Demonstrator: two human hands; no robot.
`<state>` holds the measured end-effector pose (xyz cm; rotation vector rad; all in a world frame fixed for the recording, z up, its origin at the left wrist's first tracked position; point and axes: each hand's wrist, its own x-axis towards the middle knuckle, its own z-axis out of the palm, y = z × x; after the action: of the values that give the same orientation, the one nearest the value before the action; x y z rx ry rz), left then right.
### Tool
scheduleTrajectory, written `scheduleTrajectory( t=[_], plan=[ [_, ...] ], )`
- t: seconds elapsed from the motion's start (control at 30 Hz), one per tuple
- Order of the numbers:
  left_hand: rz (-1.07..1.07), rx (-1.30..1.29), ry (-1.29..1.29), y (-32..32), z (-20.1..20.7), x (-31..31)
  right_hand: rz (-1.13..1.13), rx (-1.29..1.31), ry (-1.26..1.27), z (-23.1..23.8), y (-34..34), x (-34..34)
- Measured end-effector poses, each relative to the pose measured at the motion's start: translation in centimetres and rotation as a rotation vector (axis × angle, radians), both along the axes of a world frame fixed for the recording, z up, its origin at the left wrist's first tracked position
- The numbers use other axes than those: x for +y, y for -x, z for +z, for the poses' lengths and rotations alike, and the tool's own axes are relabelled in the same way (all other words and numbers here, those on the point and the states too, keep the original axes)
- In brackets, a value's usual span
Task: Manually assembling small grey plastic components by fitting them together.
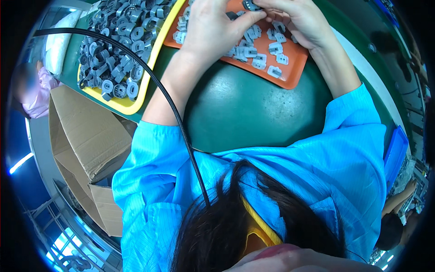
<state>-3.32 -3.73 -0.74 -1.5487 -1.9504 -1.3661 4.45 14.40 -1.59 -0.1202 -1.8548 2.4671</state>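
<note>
At the top edge, my two hands meet over an orange tray [293,72]. A small round grey plastic part [250,5] is between the fingertips, partly cut off by the picture's edge. My right hand [302,20] pinches it from the right. My left hand [210,29] is closed around it from the other side, its thumb stretched under the part; its other fingertips are out of view. Another dark piece [232,15] shows in the crook of the left thumb, and I cannot tell whether it is held. Several small whitish clear plastic pieces [259,60] lie in the tray.
Left of the tray, a yellow bin [131,108] is heaped with grey ring-shaped parts [108,85]. Below it stands an open cardboard box [90,131]. A black cable [156,80] crosses my left forearm. The green table [249,113] curves around. Other people appear at both sides.
</note>
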Motion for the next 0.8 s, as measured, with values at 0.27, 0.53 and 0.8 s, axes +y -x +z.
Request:
scheduleTrajectory(
  t=[0.27,0.53,0.8],
  plan=[
    [-0.235,-0.071,0.176,2.5,1.6,-2.4,0.224,-0.067,-0.157,2.4,0.0,0.1],
    [-0.103,0.005,0.088,1.2,1.8,-1.1,0.023,0.013,-0.377,3.3,-0.2,-0.5],
    [-0.068,0.025,-0.004,1.5,2.4,-0.8,-0.018,0.228,-0.233,2.8,0.0,-0.2]
  ],
)
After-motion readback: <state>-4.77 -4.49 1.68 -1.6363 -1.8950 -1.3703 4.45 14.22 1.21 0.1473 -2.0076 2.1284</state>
